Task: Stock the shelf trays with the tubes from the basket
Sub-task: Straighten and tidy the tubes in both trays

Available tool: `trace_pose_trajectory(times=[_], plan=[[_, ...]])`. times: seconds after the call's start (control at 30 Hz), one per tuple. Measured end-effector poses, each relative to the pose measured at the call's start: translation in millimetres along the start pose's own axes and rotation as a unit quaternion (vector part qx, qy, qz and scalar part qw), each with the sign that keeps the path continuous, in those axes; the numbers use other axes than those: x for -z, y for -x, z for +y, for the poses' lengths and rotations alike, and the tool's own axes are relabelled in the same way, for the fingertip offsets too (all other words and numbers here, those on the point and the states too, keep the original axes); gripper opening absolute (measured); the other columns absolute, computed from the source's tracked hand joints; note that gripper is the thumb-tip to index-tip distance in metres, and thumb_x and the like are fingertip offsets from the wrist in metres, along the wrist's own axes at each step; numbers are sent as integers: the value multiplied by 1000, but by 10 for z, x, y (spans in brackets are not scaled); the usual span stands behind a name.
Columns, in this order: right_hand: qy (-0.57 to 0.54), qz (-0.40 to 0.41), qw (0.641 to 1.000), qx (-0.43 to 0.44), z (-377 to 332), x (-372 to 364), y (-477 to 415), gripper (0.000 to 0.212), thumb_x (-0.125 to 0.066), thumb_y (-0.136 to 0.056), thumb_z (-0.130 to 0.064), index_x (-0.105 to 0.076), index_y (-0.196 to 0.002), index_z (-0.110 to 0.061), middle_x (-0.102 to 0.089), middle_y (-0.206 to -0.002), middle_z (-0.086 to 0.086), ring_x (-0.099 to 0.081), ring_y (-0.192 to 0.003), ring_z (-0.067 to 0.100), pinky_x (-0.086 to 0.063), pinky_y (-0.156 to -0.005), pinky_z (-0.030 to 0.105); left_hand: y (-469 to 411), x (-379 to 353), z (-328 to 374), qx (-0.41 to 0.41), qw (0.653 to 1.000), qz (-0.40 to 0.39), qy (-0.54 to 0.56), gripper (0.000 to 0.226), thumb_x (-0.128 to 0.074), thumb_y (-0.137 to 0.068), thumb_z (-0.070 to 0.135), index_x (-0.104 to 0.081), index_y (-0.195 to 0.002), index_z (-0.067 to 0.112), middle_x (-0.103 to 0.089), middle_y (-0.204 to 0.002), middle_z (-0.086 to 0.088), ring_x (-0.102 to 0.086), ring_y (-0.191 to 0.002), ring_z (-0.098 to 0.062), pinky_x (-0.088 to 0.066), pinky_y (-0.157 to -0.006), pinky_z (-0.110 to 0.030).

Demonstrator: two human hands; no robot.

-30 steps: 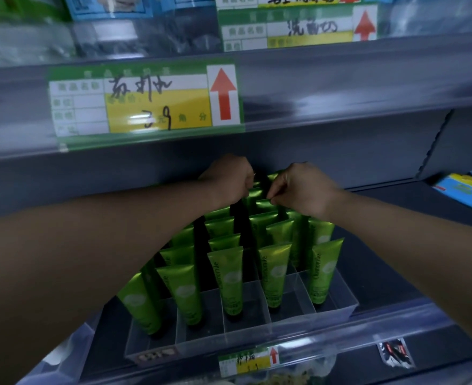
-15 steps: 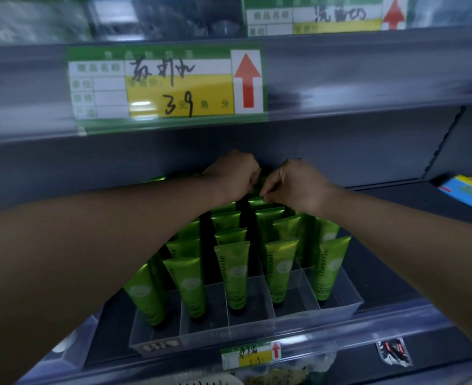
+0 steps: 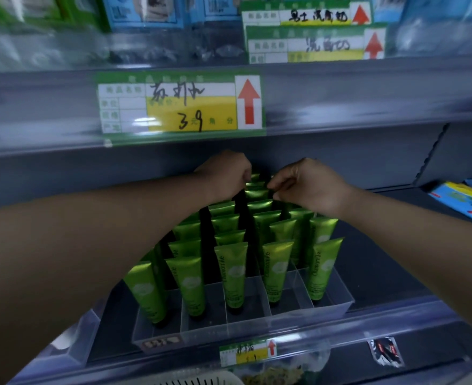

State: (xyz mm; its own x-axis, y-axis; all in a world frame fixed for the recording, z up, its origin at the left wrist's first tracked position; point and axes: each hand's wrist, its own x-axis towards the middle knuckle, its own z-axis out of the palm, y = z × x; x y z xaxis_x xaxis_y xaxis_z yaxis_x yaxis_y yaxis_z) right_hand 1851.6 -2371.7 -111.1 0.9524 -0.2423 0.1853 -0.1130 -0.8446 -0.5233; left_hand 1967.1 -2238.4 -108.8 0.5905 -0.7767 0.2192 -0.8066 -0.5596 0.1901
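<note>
Several green tubes (image 3: 233, 273) stand cap-down in rows inside a clear divided tray (image 3: 257, 325) on the middle shelf. Both my hands reach to the tray's back rows under the upper shelf. My left hand (image 3: 227, 173) is curled over the crimped tops of the rearmost tubes (image 3: 257, 187), its fingertips hidden behind the knuckles. My right hand (image 3: 309, 187) pinches at a tube top just right of the gap between the hands. A white basket rim (image 3: 196, 380) shows at the bottom edge.
The upper shelf edge with a green and yellow price label (image 3: 179, 107) hangs low over my hands. Blue packets (image 3: 462, 201) lie at the right of the shelf. Another clear tray (image 3: 71, 345) sits at the left. A small black sachet (image 3: 386, 351) lies below.
My hands have drawn slightly apart at the back row, exposing tube tops between them. The view has tilted up, showing more of the upper shelves.
</note>
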Motion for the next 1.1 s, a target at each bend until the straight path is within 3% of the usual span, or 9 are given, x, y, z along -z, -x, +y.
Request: trace_pose_trajectory(times=[0.13,0.17,0.27,0.33,0.53,0.63,0.83,1.1], plan=[[-23,17,999,-17,25,129,137,14,-69,-81,-8,-73,-87,-19,-64,-72,-13,-63,-74,10,-52,-66,21,119,106,52,-8,999,14,30,23,-57,-82,4,-71,-98,13,-71,-102,-4,-64,-99,-20,-50,-88,-29],[-24,18,999,-17,37,155,181,14,-69,-82,-8,-72,-85,-21,-62,-70,-16,-62,-71,7,-52,-64,20,162,120,81,-11,999,18,37,21,-57,-83,5,-71,-98,12,-72,-101,-4,-64,-97,-19,-50,-87,-27],[-4,9,1000,-2,79,166,293,12,-69,-82,-9,-74,-89,-18,-60,-68,-19,-56,-61,-11,-41,-59,-1,283,104,167,-24,998,15,54,15,-62,-83,10,-72,-93,11,-72,-95,-3,-65,-93,-17,-50,-83,-27],[1,-4,1000,-4,109,123,362,13,-70,-82,-10,-74,-92,-17,-64,-73,-13,-57,-64,-9,-39,-59,-3,342,64,217,-28,998,1,55,11,-65,-82,14,-73,-89,13,-73,-92,-1,-66,-90,-15,-51,-82,-27],[-2,-7,1000,15,132,-22,440,12,-71,-81,-9,-73,-91,-14,-65,-83,-6,-62,-77,6,-46,-68,6,410,-23,317,-15,999,-25,41,12,-72,-79,19,-73,-90,14,-72,-93,0,-65,-90,-15,-51,-81,-27],[26,-9,999,33,107,-62,448,13,-71,-81,-9,-74,-93,-13,-69,-89,-2,-61,-79,6,-46,-74,14,404,-42,345,-16,999,-33,32,15,-72,-78,17,-73,-93,14,-72,-95,-1,-65,-91,-15,-46,-77,-21],[74,-30,996,48,69,-107,474,17,-67,-85,-11,-74,-100,-15,-70,-102,0,-55,-84,2,-42,-78,13,370,-86,372,-22,999,-38,16,17,-68,-80,11,-71,-97,13,-71,-100,-3,-64,-94,-17,-46,-78,-22],[26,-34,999,15,-10,-112,466,13,-69,-84,-11,-75,-95,-14,-67,-87,-5,-57,-81,2,-42,-70,8,377,-93,350,-26,999,-28,16,16,-66,-81,8,-71,-97,12,-71,-99,-3,-64,-94,-18,-44,-75,-22]])
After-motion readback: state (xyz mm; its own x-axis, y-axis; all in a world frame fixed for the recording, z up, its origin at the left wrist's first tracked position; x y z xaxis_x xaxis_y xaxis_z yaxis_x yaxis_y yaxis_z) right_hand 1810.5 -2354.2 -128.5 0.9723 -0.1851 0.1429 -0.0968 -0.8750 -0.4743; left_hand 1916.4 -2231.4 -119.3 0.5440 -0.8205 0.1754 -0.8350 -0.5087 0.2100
